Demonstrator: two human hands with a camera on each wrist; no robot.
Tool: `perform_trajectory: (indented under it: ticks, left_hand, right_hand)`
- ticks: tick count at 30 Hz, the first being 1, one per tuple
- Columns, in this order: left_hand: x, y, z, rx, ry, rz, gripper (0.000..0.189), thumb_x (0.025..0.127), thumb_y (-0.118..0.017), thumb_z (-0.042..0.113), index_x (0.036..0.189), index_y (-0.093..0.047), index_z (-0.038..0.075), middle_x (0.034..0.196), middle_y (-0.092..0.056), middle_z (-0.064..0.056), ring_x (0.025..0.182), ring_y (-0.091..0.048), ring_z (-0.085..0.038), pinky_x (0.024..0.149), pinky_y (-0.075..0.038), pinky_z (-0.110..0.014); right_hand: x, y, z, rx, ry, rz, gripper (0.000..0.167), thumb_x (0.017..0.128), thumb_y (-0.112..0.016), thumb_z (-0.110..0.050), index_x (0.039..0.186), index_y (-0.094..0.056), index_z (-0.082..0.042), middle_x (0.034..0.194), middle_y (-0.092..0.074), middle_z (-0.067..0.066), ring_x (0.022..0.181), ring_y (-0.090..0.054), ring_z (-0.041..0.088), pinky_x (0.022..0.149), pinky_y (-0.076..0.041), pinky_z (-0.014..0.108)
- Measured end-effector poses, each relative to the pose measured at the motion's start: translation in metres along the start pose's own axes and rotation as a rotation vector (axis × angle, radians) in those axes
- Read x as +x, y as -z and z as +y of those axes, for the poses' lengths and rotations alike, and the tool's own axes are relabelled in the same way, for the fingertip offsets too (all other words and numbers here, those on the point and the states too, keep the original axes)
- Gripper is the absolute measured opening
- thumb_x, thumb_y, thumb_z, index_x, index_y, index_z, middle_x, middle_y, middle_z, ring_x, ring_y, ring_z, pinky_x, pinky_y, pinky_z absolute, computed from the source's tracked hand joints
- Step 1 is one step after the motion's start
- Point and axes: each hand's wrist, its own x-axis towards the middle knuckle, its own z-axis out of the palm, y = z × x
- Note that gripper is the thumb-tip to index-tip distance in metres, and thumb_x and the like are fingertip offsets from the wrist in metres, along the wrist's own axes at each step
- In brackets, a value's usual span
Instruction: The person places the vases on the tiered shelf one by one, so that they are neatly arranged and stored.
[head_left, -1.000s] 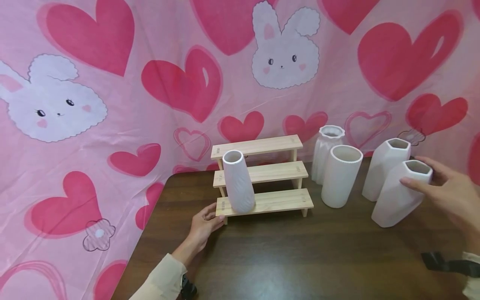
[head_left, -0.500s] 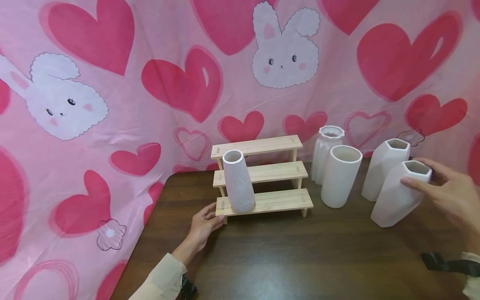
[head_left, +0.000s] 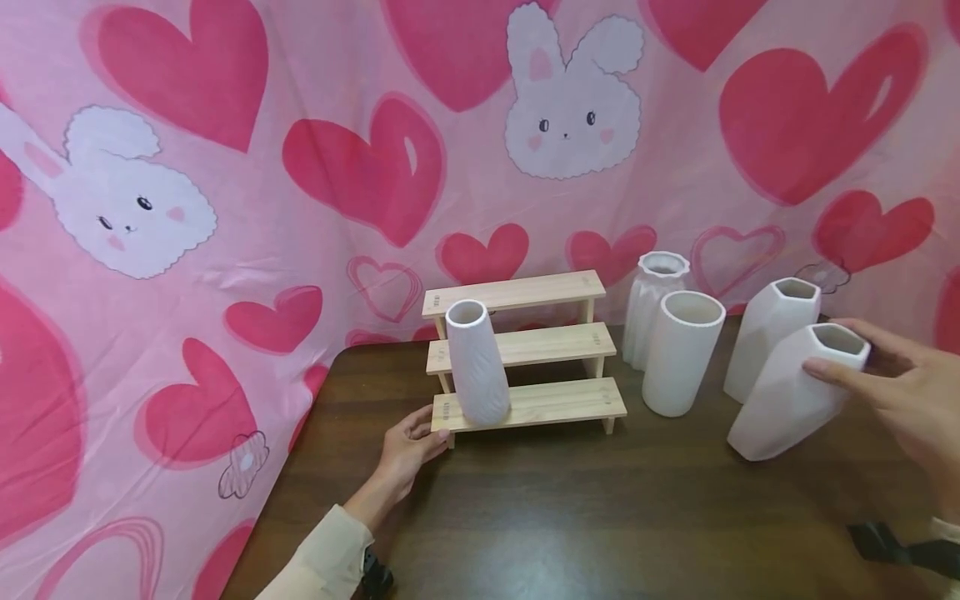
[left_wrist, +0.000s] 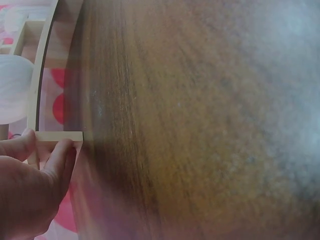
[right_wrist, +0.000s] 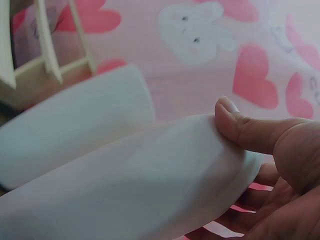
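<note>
My left hand (head_left: 407,454) grips the front left corner of a three-tier wooden display stand (head_left: 558,400). In the left wrist view its thumb lies on the shelf edge and a finger touches the leg. A textured white vase (head_left: 477,371) stands upright on the lowest step, at its left end. My right hand (head_left: 911,387) holds a faceted white vase (head_left: 787,396) near its mouth, thumb on the near side and fingers behind. That vase leans, mouth toward the right. In the right wrist view the other fingers are partly hidden behind the vase (right_wrist: 150,185).
Right of the stand are a fluted white vase (head_left: 637,325), a smooth cylindrical vase (head_left: 682,358) and another faceted vase (head_left: 765,342) behind the held one. All stand on a dark wooden table (head_left: 570,517). A pink heart-patterned cloth (head_left: 322,75) hangs behind.
The held faceted vase tilts more, its base shifting left and its mouth slightly right. My right hand moves a little with it. My left hand and the stand stay put.
</note>
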Motion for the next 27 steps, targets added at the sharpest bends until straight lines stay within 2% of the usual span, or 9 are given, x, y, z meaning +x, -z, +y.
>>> perform_trajectory:
  ticks: [5,7,9,12,18,23,27]
  left_hand:
    - [0.000,0.001,0.000,0.007,0.004,-0.002,0.055,0.090,-0.065,0.002,0.141,-0.044,-0.001,0.117,-0.062,-0.024,0.103,-0.065,-0.031,0.088,-0.056,-0.041]
    - [0.001,0.001,-0.001,0.010,0.006,-0.003,0.055,0.090,-0.065,0.002,0.141,-0.043,-0.001,0.118,-0.061,-0.024,0.103,-0.065,-0.031,0.088,-0.055,-0.041]
    - [0.001,0.001,-0.001,0.010,0.010,0.002,0.055,0.090,-0.065,0.001,0.141,-0.044,0.000,0.118,-0.062,-0.024,0.103,-0.065,-0.031,0.088,-0.055,-0.041]
    - [0.001,0.000,-0.001,0.007,0.011,0.007,0.055,0.090,-0.065,0.001,0.141,-0.044,0.000,0.118,-0.062,-0.024,0.103,-0.065,-0.031,0.088,-0.055,-0.042]
    - [0.001,-0.001,0.001,0.000,0.004,0.009,0.054,0.090,-0.064,0.000,0.140,-0.044,0.000,0.118,-0.062,-0.024,0.102,-0.065,-0.030,0.089,-0.054,-0.043]
    - [0.001,-0.001,-0.001,-0.005,-0.002,0.007,0.054,0.090,-0.064,-0.001,0.140,-0.044,-0.001,0.116,-0.063,-0.023,0.101,-0.065,-0.029,0.089,-0.055,-0.043]
    - [0.001,-0.001,-0.001,-0.005,-0.002,0.010,0.054,0.090,-0.064,-0.001,0.140,-0.044,-0.001,0.116,-0.063,-0.023,0.100,-0.065,-0.029,0.089,-0.054,-0.044]
  right_hand:
    - [-0.005,-0.006,-0.012,0.096,0.030,-0.062,0.051,0.084,-0.067,0.010,0.128,-0.062,-0.015,0.090,-0.069,-0.024,0.075,-0.062,-0.005,0.065,-0.048,0.004]
    - [-0.007,-0.007,-0.018,0.083,-0.003,-0.061,0.053,0.084,-0.069,0.006,0.130,-0.062,-0.018,0.089,-0.068,-0.027,0.074,-0.061,-0.006,0.064,-0.047,0.004]
    - [-0.008,-0.009,-0.024,0.053,-0.040,-0.051,0.055,0.084,-0.072,0.000,0.133,-0.060,-0.021,0.087,-0.066,-0.031,0.073,-0.061,-0.008,0.063,-0.047,0.003]
    - [-0.010,-0.012,-0.034,-0.062,-0.077,-0.035,0.060,0.082,-0.077,-0.012,0.137,-0.056,-0.025,0.084,-0.061,-0.039,0.071,-0.057,-0.013,0.059,-0.046,0.003]
    - [-0.011,-0.025,-0.048,-0.158,-0.061,-0.054,0.067,0.079,-0.081,-0.021,0.139,-0.052,-0.023,0.086,-0.056,-0.041,0.070,-0.055,-0.015,0.057,-0.046,0.004]
    - [-0.009,-0.042,-0.062,-0.083,-0.036,-0.078,0.063,0.078,-0.082,-0.016,0.136,-0.056,-0.017,0.094,-0.059,-0.030,0.075,-0.060,-0.013,0.063,-0.049,0.003]
    - [-0.006,-0.055,-0.074,-0.055,-0.020,-0.123,0.062,0.079,-0.081,-0.016,0.135,-0.057,-0.013,0.099,-0.060,-0.022,0.077,-0.062,-0.012,0.062,-0.053,0.009]
